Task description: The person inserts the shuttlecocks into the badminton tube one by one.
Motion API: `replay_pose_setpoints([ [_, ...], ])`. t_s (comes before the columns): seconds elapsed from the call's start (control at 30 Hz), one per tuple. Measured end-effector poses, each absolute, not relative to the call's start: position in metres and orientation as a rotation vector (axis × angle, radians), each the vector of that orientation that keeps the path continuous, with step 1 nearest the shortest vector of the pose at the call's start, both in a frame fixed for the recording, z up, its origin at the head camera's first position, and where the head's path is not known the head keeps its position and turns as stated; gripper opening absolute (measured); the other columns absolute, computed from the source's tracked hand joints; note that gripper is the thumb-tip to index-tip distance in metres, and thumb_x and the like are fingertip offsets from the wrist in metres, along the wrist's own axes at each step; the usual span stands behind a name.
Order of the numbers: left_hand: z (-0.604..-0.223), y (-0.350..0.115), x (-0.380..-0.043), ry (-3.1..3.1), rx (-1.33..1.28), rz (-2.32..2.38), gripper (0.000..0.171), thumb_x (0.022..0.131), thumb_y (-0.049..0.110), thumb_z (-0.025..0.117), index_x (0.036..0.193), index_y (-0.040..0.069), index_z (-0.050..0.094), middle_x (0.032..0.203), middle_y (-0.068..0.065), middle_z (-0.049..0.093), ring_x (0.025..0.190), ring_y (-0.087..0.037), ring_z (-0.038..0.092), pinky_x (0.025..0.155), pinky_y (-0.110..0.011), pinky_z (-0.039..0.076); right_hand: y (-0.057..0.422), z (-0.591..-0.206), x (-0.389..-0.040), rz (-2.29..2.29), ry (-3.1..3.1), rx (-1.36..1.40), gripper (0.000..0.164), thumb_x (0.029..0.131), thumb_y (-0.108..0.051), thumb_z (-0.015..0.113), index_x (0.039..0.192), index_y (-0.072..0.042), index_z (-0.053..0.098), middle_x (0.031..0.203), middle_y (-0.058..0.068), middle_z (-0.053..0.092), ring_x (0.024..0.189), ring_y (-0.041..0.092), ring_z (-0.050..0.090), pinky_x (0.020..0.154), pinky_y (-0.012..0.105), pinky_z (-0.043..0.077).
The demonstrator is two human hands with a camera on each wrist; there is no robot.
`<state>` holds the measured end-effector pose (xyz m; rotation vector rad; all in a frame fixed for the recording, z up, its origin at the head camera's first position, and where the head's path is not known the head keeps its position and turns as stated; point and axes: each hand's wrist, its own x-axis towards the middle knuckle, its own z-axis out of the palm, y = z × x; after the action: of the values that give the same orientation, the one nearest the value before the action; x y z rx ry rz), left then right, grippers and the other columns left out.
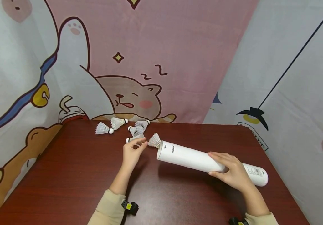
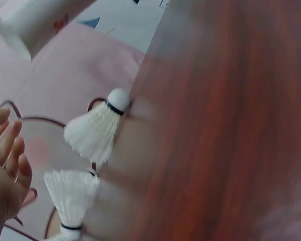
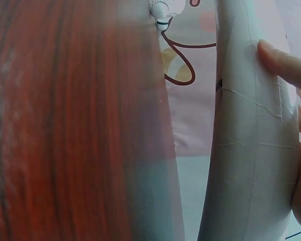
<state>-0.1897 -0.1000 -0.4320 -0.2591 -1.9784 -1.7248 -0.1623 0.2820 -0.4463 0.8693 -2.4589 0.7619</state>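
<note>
My right hand (image 1: 233,170) grips a long white shuttlecock tube (image 1: 189,154) around its middle, tilted above the table with its mouth toward the left. In the right wrist view the thumb and fingers lie along the tube (image 3: 253,125). My left hand (image 1: 131,153) hovers left of the mouth, its fingers loosely bent; the left wrist view shows nothing in them. A white shuttlecock (image 2: 95,125) lies beyond the tube mouth, its cork hidden behind the tube in the head view. Close to my left fingertips is another shuttlecock (image 1: 134,138), partly covered by them.
More shuttlecocks lie near the far table edge: two at the left, one of them a shuttlecock (image 1: 103,128) with its cork rightward, and a pair (image 1: 141,125) nearer the middle. The brown table (image 1: 74,175) meets a printed cloth backdrop (image 1: 178,62).
</note>
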Motion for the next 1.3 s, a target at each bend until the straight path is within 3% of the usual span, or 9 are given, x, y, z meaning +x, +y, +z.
replay_pose_setpoints([
  [0.17, -0.454, -0.116, -0.207, -1.923, -0.124, -1.699, 0.018, 0.079, -0.01, 0.071, 0.097, -0.012, 0.069, 0.092, -0.027, 0.066, 0.073, -0.025, 0.059, 0.061, -0.015, 0.044, 0.283, -0.448, -0.162, 0.754, -2.447, 0.871, 0.073, 0.061, -0.03, 0.09, 0.128, -0.019, 0.063, 0.125, -0.001, 0.062, 0.111, 0.018, 0.057, 0.088, 0.034, 0.036],
  [0.4, -0.491, -0.125, -0.23, -1.889, 0.001, -1.68, 0.024, 0.077, -0.005, 0.076, 0.1, -0.008, 0.07, 0.092, -0.026, 0.066, 0.08, -0.042, 0.056, 0.063, -0.022, 0.043, 0.284, -0.448, -0.163, 0.748, -2.448, 0.868, 0.073, 0.061, -0.03, 0.09, 0.128, -0.019, 0.063, 0.126, -0.002, 0.062, 0.111, 0.017, 0.056, 0.089, 0.035, 0.036],
  [0.77, -0.502, -0.123, -0.236, -1.981, 0.072, -1.53, 0.036, 0.068, -0.001, 0.084, 0.101, -0.002, 0.072, 0.089, -0.013, 0.065, 0.081, -0.027, 0.058, 0.073, -0.049, 0.044, 0.285, -0.448, -0.163, 0.744, -2.448, 0.868, 0.073, 0.061, -0.03, 0.09, 0.128, -0.019, 0.063, 0.126, -0.002, 0.062, 0.111, 0.016, 0.056, 0.089, 0.035, 0.036],
  [1.03, -0.506, -0.127, -0.238, -1.984, 0.062, -1.499, 0.029, 0.069, -0.004, 0.082, 0.096, -0.002, 0.074, 0.087, -0.014, 0.065, 0.074, -0.033, 0.057, 0.065, -0.042, 0.045, 0.284, -0.447, -0.162, 0.745, -2.46, 0.863, 0.072, 0.062, -0.031, 0.09, 0.128, -0.018, 0.063, 0.126, -0.002, 0.062, 0.111, 0.017, 0.056, 0.09, 0.033, 0.036],
  [1.3, -0.505, -0.131, -0.235, -1.924, 0.06, -1.491, 0.02, 0.071, -0.008, 0.078, 0.09, -0.003, 0.074, 0.085, -0.014, 0.066, 0.071, -0.031, 0.058, 0.063, -0.017, 0.042, 0.284, -0.447, -0.164, 0.739, -2.453, 0.873, 0.072, 0.062, -0.032, 0.09, 0.128, -0.019, 0.064, 0.126, -0.002, 0.062, 0.111, 0.018, 0.056, 0.09, 0.032, 0.036],
])
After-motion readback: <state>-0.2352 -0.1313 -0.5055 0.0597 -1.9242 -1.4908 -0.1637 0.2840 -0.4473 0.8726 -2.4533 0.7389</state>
